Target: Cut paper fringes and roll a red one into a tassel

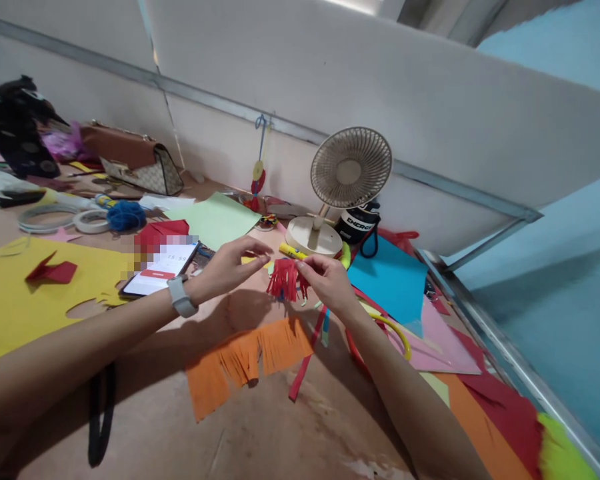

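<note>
Between thumb and fingers, my right hand (327,279) pinches the top edge of a red fringed paper strip (283,280), whose cut ends hang down. To its left, my left hand (235,262) hovers with fingers apart, holding nothing and not touching the strip. On the table below lies an orange fringed paper strip (250,357), its cut side toward me. A yellow glue-like tube (293,251) lies just behind the red strip. A narrow red paper band (307,360) rests beneath my right wrist.
A small fan (351,167) stands at the back. On the left are a phone (163,265), yellow paper (25,300), tape rolls (91,221), blue yarn (126,215) and a handbag (135,157). Blue paper (393,273) and pink paper (445,333) lie right, beside a metal rail (505,373).
</note>
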Tool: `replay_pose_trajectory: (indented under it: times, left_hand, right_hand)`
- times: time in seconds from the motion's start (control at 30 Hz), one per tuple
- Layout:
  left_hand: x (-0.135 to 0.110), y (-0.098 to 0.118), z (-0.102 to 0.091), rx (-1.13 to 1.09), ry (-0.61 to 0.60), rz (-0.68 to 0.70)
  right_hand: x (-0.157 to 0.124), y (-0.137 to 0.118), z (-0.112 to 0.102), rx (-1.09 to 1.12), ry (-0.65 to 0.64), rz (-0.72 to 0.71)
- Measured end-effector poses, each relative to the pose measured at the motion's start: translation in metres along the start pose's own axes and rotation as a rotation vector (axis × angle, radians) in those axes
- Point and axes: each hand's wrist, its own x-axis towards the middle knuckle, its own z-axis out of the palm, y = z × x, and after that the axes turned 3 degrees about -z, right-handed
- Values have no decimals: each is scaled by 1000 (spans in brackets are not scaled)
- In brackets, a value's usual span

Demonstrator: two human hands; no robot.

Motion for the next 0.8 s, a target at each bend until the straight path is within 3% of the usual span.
replay_pose_trajectory:
  times: [0.07, 0.13, 0.5, 0.67, 0.8]
  left_hand:
    - [-6, 10, 8, -87, -157, -34]
    - [-12, 17, 15, -123, -183, -43]
    - [-23, 23, 25, -47, -158, 40]
    - [-23, 22, 28, -135, -162, -15]
    - [-20, 10, 29, -277, -180, -115]
  right_hand:
    - [-2, -4, 2, -55, 15, -22]
    - [-4, -8, 6, -101, 25, -36]
    - [-10, -15, 20, -30, 46, -14]
    - [-11, -15, 21, 17, 0, -13]
    - [-10, -10, 24, 61, -15, 7]
